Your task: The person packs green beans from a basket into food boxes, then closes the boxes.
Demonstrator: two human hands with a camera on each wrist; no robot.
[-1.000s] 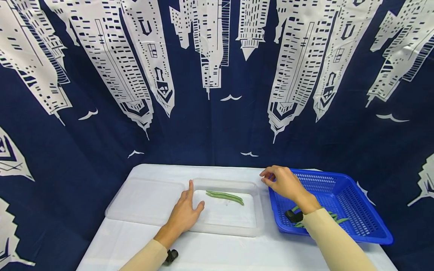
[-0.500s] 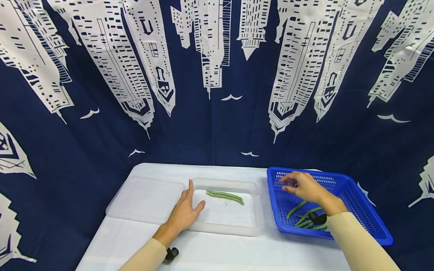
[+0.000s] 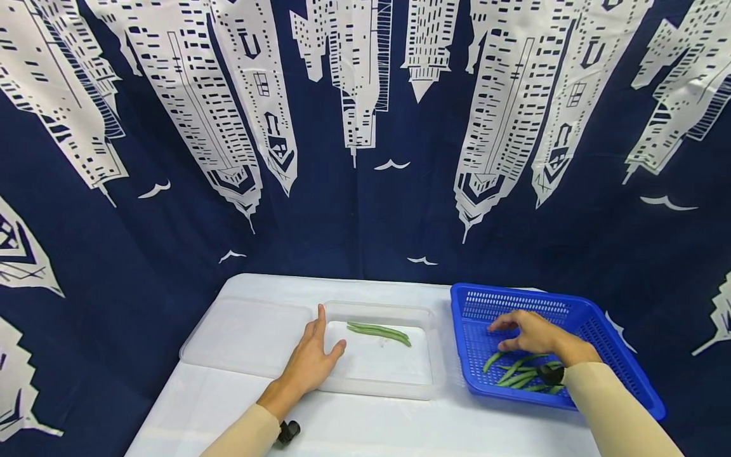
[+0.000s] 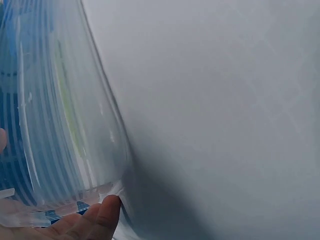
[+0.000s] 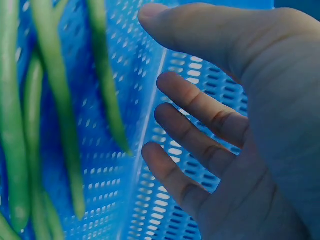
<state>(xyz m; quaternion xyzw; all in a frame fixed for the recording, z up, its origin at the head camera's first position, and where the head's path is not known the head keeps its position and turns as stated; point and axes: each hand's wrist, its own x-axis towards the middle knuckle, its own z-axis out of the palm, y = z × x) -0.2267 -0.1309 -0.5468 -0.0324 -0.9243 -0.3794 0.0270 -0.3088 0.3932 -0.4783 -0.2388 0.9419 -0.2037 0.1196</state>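
Two green beans (image 3: 379, 332) lie side by side in a clear plastic container (image 3: 374, 388) at mid-table. My left hand (image 3: 308, 362) rests at its left rim, index finger extended and thumb spread toward the inside. In the left wrist view, fingertips (image 4: 109, 209) touch the container's outer corner. My right hand (image 3: 531, 331) is inside the blue basket (image 3: 622, 365), above its floor, fingers spread with nothing between them. Several green beans (image 3: 516, 374) lie in the basket's near left part; the right wrist view shows beans (image 5: 60, 100) beside the thumb, apart from the fingers.
A flat translucent lid (image 3: 245, 336) lies left of the container, next to the left hand. All of it stands on a white-covered table (image 3: 365, 428). Behind hangs a navy cloth (image 3: 354, 222) with white buildings. Black wrist cameras (image 3: 289, 432) sit at both wrists.
My right hand has moved right from the basket's far left rim and then down into the basket toward the beans. The left hand and the two beans in the container stay put.
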